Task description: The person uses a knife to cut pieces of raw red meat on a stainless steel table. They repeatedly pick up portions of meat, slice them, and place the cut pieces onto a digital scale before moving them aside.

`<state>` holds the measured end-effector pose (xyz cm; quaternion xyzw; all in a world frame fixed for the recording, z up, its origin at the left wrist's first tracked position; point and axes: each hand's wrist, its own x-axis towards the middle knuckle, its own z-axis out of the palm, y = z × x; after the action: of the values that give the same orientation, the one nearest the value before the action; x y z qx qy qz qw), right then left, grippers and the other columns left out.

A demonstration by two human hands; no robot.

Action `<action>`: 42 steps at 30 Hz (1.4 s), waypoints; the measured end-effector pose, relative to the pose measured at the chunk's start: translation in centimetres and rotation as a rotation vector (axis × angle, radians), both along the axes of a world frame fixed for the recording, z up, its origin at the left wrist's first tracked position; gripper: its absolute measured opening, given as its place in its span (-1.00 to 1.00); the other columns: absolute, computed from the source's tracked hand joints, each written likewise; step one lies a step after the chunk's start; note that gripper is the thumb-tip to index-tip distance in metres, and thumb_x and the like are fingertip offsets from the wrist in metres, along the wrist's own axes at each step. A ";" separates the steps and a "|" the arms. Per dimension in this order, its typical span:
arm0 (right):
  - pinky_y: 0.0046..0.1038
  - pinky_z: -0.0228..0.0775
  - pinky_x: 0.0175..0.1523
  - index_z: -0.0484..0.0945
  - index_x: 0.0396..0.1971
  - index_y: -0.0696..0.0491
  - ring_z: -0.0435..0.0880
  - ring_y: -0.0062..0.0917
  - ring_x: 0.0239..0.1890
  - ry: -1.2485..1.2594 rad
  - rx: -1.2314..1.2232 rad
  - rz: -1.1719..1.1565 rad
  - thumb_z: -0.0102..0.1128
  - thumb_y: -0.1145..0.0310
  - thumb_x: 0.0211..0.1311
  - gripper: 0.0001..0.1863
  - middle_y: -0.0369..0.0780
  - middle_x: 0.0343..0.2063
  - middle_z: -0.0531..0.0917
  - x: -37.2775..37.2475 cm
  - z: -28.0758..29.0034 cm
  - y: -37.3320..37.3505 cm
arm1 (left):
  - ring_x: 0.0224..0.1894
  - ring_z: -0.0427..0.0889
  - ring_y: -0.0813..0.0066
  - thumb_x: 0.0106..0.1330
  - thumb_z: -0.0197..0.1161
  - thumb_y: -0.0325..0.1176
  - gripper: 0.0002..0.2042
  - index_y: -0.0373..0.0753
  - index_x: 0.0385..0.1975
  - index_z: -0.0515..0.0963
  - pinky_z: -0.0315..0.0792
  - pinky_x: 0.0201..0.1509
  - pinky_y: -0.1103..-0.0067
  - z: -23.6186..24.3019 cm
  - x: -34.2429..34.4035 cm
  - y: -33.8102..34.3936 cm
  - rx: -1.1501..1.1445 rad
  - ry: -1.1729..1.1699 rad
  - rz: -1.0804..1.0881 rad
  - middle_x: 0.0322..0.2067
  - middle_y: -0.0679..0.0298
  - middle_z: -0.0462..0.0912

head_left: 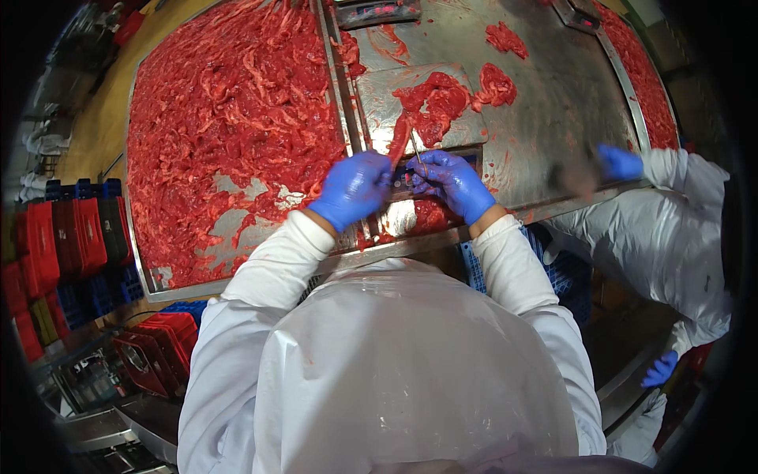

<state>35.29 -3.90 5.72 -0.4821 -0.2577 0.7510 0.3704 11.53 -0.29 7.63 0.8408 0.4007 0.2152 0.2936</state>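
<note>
My left hand (pixel 353 189), in a blue glove, is closed beside the metal divider, its fingers at the lower end of a long red meat strip (pixel 400 142). That strip runs up to a heap of raw meat (pixel 434 103) on a metal plate (pixel 383 103). Close by on the right, my blue-gloved right hand (pixel 456 187) pinches a thin skewer-like rod (pixel 417 148), which points up toward the meat. Under and behind my hands lies a scale (pixel 471 156), partly hidden. More meat (pixel 430 215) lies below my hands, near the table edge.
A wide tray (pixel 140 213) of meat strips fills the left side. Meat pieces (pixel 505 39) lie farther back, near another scale (pixel 377 13). At right, a co-worker's gloved hand (pixel 621 162) is beside a blurred brownish thing (pixel 576 178). Red crates (pixel 162 347) stand lower left.
</note>
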 end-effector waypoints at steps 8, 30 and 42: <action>-0.40 0.64 0.01 0.73 -0.06 0.16 0.76 -0.47 -0.18 -0.161 0.235 0.669 0.38 0.43 0.34 -0.78 -0.25 -0.20 0.75 -0.3 -4.6 -5.3 | 0.04 0.67 -0.11 0.26 0.33 -0.14 -0.75 -0.07 -0.16 0.76 0.58 0.10 0.12 -7.1 -19.8 2.1 -0.206 0.810 0.547 -0.04 -0.03 0.70; -0.54 0.56 0.03 0.66 -0.03 0.18 0.64 -0.69 -0.17 -0.357 0.082 0.329 0.39 0.47 0.32 -0.74 -0.29 -0.23 0.72 7.4 2.9 -6.5 | -0.11 0.67 0.03 0.22 0.40 -0.34 -0.78 -0.22 -0.16 0.69 0.58 0.00 0.26 -2.7 -6.4 3.7 -0.043 0.161 0.320 -0.21 0.05 0.67; -0.46 0.57 0.07 0.63 0.11 0.16 0.69 -0.60 -0.11 -0.223 0.118 0.384 0.40 0.36 0.35 -0.62 -0.20 -0.08 0.74 6.3 1.6 -5.6 | -0.34 0.66 0.52 0.31 0.35 -0.44 -0.94 -0.27 -0.34 0.63 0.56 -0.21 0.49 0.4 -8.9 -1.3 -0.750 -0.243 0.311 -0.39 0.25 0.70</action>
<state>41.59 -9.55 7.28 -0.4816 -0.4274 0.7336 0.2174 2.66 -1.63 7.99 0.5738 0.5359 0.1936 0.5883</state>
